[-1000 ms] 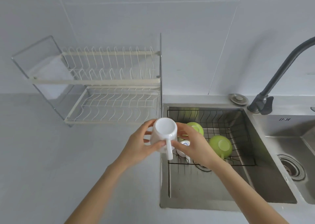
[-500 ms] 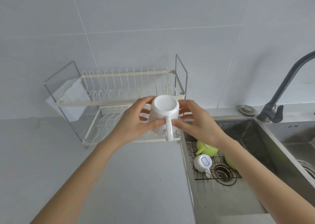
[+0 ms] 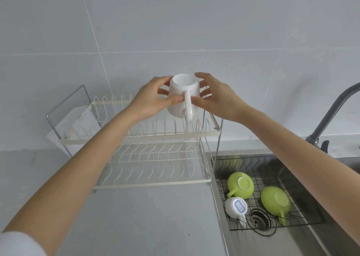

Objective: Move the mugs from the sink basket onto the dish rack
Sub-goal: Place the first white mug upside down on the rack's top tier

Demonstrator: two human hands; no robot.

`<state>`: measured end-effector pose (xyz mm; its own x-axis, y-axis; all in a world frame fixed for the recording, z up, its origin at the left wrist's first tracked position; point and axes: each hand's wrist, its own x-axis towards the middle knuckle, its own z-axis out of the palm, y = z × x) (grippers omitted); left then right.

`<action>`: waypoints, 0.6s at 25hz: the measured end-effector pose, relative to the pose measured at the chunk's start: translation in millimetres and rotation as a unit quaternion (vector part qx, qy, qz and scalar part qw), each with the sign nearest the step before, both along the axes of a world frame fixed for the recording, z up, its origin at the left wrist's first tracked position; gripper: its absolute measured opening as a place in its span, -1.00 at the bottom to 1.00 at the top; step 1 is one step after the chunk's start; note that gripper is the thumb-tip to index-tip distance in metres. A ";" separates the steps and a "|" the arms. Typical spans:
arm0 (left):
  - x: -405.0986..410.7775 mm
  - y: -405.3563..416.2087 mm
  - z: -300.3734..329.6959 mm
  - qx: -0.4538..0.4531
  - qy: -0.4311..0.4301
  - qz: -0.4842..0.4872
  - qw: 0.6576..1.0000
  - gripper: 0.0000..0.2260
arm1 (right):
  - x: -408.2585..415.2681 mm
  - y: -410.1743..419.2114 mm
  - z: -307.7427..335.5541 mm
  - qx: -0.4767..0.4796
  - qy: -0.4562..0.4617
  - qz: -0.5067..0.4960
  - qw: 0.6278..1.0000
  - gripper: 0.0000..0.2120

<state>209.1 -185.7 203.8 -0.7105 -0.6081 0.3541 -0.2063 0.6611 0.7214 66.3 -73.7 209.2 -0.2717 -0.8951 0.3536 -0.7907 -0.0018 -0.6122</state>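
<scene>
A white mug is held upside down, handle toward me, just above the right end of the top tier of the cream two-tier dish rack. My left hand grips its left side and my right hand its right side. In the wire sink basket lie two green mugs, both bottom up, and a small white mug with a blue label. Both rack tiers carry no dishes.
A dark faucet rises at the right behind the steel sink. The sink drain sits under the basket. A grey counter spreads in front of the rack, and a tiled wall stands behind.
Both hands lifted the white mug out of the sink area, up and left, to just above the rack's top tier. The view tilted upward and the rack came closer.
</scene>
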 end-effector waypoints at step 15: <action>-37.9 -73.1 -54.8 0.091 -0.159 -0.019 0.983 -0.53 | -30.5 -91.1 -41.6 0.262 0.115 -0.027 0.958 -0.41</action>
